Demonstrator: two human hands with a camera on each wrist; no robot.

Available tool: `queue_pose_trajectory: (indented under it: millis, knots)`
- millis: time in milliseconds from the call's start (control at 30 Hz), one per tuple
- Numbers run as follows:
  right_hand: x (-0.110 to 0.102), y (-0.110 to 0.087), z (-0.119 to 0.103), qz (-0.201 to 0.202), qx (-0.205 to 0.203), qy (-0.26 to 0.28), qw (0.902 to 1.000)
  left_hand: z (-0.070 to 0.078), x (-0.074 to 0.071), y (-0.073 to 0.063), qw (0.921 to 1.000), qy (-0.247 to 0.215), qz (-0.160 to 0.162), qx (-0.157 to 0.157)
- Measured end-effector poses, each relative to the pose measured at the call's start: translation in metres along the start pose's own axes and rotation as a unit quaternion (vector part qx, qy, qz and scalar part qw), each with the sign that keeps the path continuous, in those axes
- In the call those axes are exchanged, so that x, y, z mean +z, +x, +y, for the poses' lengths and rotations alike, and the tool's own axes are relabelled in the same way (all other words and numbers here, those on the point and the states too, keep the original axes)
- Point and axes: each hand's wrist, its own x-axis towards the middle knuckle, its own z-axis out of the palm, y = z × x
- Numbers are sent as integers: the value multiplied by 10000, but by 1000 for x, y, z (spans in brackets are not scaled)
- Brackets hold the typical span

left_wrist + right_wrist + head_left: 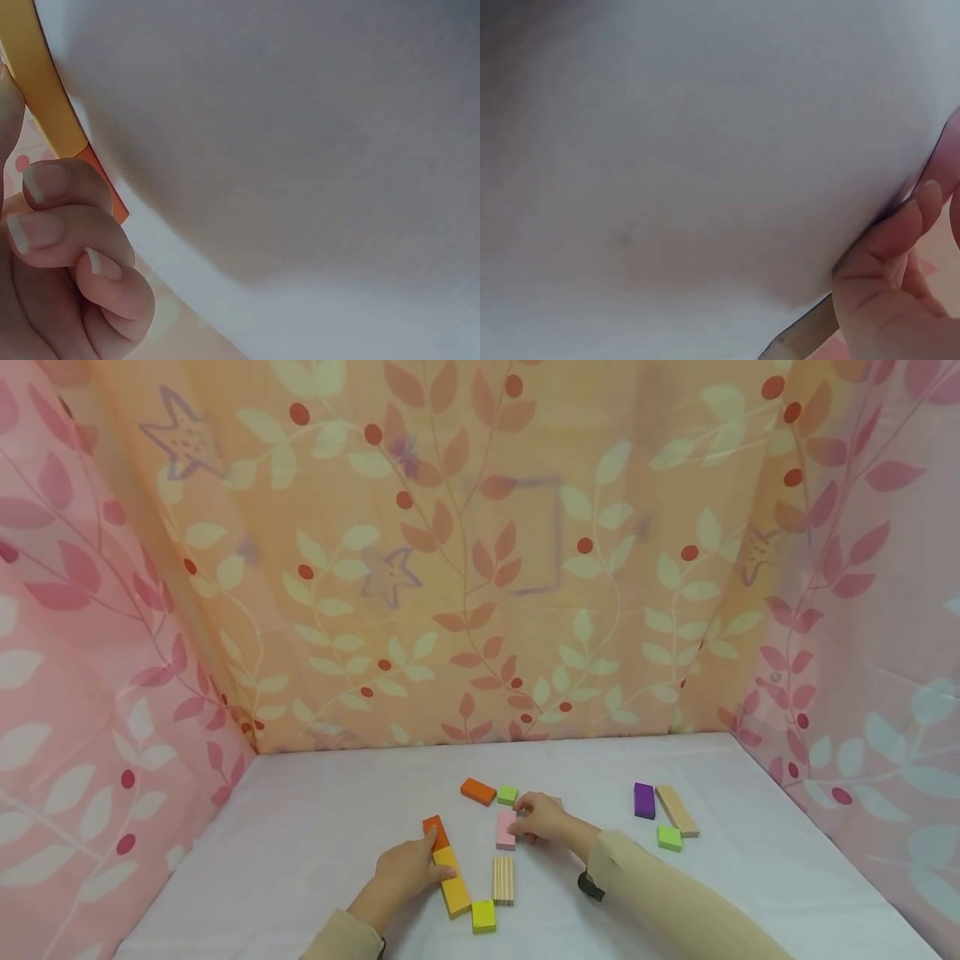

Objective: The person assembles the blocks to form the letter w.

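In the head view my left hand lies over the left row of blocks. Its index finger touches the orange block at the far end, and its thumb rests on the yellow-orange blocks below. The left wrist view shows the other fingers loosely bent beside the yellow-orange block. With its fingertips, my right hand pinches the pink block by its right side; that contact is partly hidden. A striped wooden block lies just nearer than the pink one, with a yellow block at the near end.
Beyond the pink block lie a light green block and an orange block. A plain wooden block is partly behind my right hand. Farther right are purple, long wooden and green blocks. Patterned curtains surround the white table.
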Motion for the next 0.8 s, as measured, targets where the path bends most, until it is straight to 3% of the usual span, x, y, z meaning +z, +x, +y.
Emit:
queue_pose_trajectory:
  millis: [200, 800]
  knots:
    - [-1, 1, 0, -148, 111, -19, 9998, 2, -2, -1, 10000, 35, -12, -21]
    - [0, 3, 0, -287, -192, -100, 9994, 3, -3, -3, 10000, 12, 4, 17]
